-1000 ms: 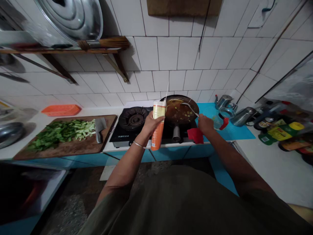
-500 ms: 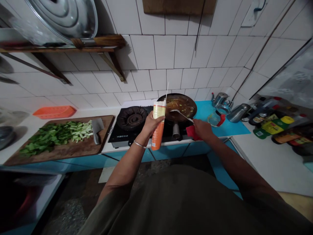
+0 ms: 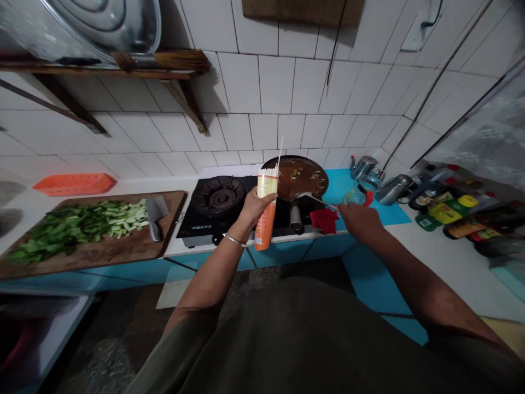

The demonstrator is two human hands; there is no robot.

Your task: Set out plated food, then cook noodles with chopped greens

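The ladle (image 3: 314,198) has been drawn back to the wok (image 3: 301,176) rim by the clamped right hand (image 3: 361,219), while the left hand (image 3: 254,205) is wrapped around an opened noodle packet (image 3: 266,210) at frame centre, noodles not yet added.

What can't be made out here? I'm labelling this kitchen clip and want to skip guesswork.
- Packet print: too small, head view.
- Spoon handle end: hidden inside right hand.
- Bottle labels at right: blurred.
- Metal basin on shelf: cut by top edge.
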